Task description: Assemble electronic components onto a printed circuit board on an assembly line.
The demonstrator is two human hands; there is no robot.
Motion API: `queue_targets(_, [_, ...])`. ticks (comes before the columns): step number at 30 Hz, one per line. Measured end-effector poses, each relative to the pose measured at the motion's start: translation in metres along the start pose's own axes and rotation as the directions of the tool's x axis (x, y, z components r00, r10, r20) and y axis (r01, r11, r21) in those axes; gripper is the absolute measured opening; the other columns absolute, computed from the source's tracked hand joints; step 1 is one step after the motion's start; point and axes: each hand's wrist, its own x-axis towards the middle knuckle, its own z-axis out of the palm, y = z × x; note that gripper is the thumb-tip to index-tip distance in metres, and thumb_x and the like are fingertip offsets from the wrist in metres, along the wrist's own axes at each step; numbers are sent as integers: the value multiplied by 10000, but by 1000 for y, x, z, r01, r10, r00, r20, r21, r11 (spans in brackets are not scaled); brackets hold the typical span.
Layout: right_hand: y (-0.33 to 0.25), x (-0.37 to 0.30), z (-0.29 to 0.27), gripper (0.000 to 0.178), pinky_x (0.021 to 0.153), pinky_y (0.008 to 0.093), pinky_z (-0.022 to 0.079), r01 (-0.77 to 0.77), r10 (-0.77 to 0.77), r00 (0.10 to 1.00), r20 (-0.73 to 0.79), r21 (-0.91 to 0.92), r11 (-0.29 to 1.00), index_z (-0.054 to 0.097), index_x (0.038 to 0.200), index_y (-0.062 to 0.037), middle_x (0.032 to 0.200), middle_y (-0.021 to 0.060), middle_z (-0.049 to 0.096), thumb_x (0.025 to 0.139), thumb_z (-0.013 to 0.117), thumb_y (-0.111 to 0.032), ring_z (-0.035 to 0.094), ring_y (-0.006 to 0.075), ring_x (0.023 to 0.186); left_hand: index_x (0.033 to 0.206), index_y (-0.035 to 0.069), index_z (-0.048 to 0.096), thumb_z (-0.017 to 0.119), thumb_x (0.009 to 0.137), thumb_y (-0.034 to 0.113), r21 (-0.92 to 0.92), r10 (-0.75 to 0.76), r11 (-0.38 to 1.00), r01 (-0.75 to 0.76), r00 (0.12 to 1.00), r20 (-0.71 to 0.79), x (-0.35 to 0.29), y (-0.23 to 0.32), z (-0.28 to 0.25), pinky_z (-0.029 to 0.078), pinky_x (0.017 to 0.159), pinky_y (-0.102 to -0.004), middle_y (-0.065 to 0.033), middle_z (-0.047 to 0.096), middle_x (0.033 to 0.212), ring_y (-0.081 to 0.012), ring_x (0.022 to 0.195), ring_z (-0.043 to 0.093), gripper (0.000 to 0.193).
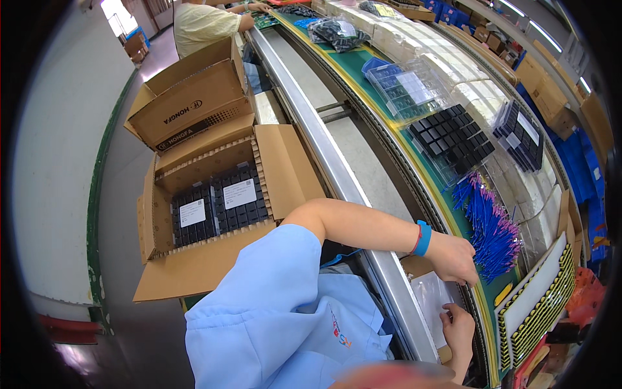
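Note:
My left hand (453, 257), its wrist in a blue band (423, 238), is over the near edge of the green bench. Its fingers curl downward, and what they hold, if anything, is hidden. Just beyond it lies a heap of blue wires (489, 227) with pink ends. Lower down is my right hand (459, 329), fingers loosely bent and a little apart, with nothing seen in them. A clear plastic bag (430, 299) lies in a cardboard box between my hands and the metal rail.
An open carton (152, 223) at left holds trays of black parts (241, 211); another carton (188, 97) stands behind. Along the bench (379, 107) are a clear compartment box (405, 87), black blocks (453, 137) and yellow-black strips (541, 311). A co-worker (204, 29) is at the far end.

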Motion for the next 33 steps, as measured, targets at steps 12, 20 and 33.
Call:
queue_targets(12, [-2,-1,-2,207,676,416,521,4,-4,1000,-7,4,1000,694,972,-54,815,158,685,768,700,-87,669,327,737,947,121,646,603,877,235,-2,-9,1000,9,999,31,0,0,-1,438,702,-385,-30,679,802,-260,730,641,141])
queue_targets(20, [-4,-2,-4,212,682,420,520,-7,7,1000,4,2,1000,694,981,-57,820,158,685,772,700,-90,667,328,739,931,121,647,602,877,233,5,-19,1000,19,999,44,0,0,-2,437,700,-381,-27,674,791,-257,724,638,132])
queue_targets(33, [-1,-5,-6,218,685,419,516,31,-31,999,4,-1,1000,689,1004,-58,827,156,684,791,708,-100,666,327,749,928,147,699,641,846,224,-239,-44,971,6,987,-157,59,20,-4,459,694,-384,-15,696,847,-250,776,644,126])
